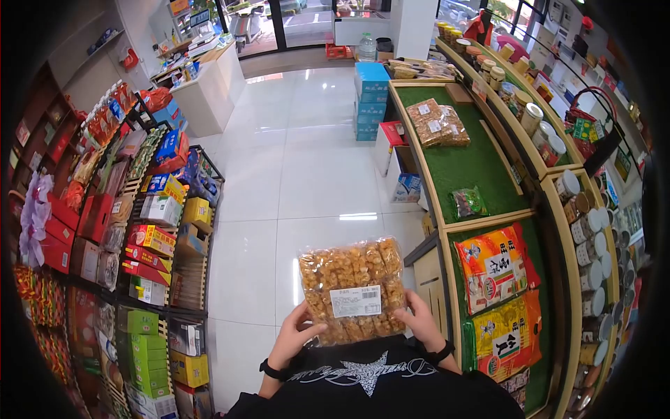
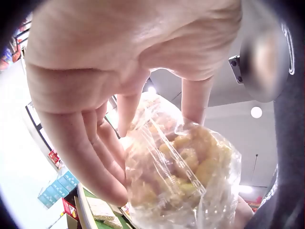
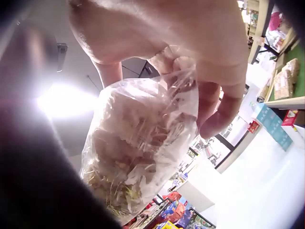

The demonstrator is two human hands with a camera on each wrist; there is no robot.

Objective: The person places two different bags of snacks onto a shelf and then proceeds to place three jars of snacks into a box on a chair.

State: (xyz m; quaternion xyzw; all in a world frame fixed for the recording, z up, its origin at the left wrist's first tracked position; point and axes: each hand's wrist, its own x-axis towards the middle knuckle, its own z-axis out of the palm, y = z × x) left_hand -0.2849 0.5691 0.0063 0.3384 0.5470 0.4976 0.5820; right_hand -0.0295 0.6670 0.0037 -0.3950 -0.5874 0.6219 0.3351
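A clear plastic pack of golden-brown fried dough snacks with a white printed label is held up in front of the person's body, over the floor. At its left side the left hand grips the pack, thumb on the face toward the person and fingers behind. The right hand grips the opposite side in the same way. In the left wrist view the sealed end of the pack shows between thumb and fingers. The crinkled other end of the wrapper fills the middle of the right wrist view.
To the right runs a green-lined display stand with similar snack packs and large orange and yellow bags. Shelves of boxed goods line the left. Blue cartons are stacked ahead beside the white tiled floor.
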